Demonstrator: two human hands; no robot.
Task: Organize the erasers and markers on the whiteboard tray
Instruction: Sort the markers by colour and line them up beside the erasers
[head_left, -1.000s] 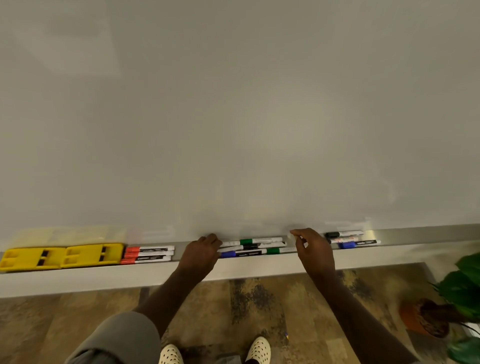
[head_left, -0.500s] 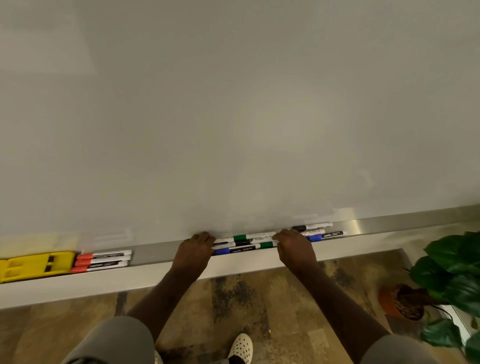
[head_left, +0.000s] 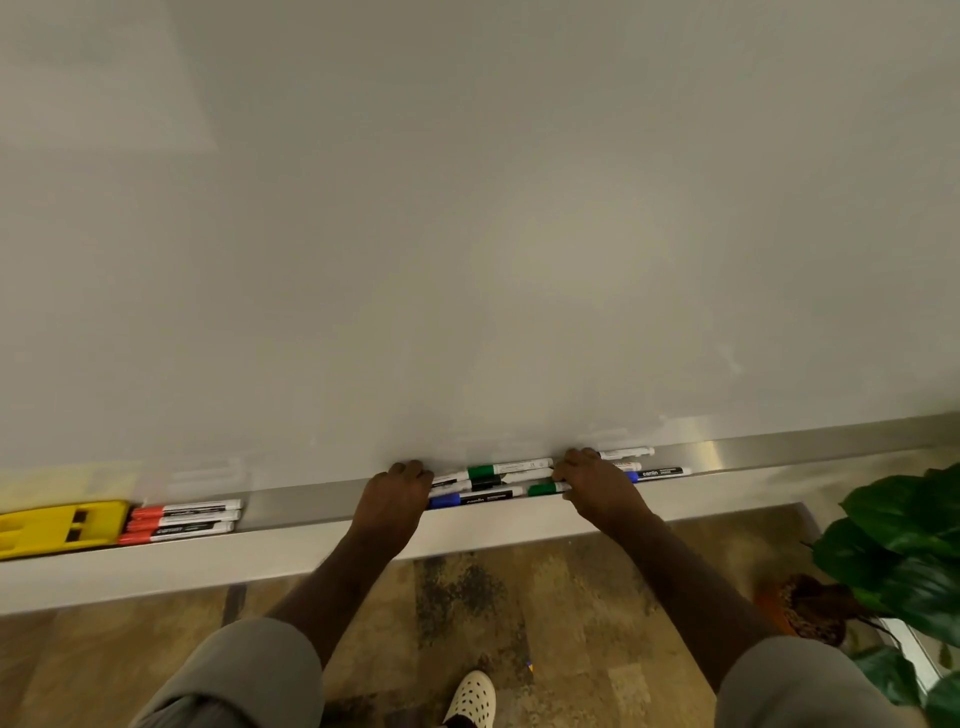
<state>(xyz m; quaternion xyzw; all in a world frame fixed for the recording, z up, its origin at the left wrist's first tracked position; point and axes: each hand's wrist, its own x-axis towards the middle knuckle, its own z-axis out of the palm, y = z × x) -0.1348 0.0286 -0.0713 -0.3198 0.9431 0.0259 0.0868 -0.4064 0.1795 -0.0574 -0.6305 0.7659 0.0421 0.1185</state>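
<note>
A loose bunch of green, black and blue markers (head_left: 493, 483) lies in the middle of the metal whiteboard tray (head_left: 779, 448). My left hand (head_left: 397, 499) has curled fingers pressed against the bunch's left ends. My right hand (head_left: 597, 486) covers its right ends, fingers curled over them. Just right of that hand lie a few more markers (head_left: 657, 472), one with a blue cap. Three red-capped markers (head_left: 182, 519) lie stacked neatly at the left, touching a yellow eraser (head_left: 57, 527) that runs off the left edge.
The blank whiteboard (head_left: 467, 234) fills the upper view. A white ledge (head_left: 208, 566) runs under the tray. A potted plant (head_left: 893, 561) stands on the floor at the right. My shoe (head_left: 470, 696) shows below.
My right hand has slid left along the tray onto the right ends of the middle markers. The left hand stays at their left ends. The view has shifted right, hiding one yellow eraser.
</note>
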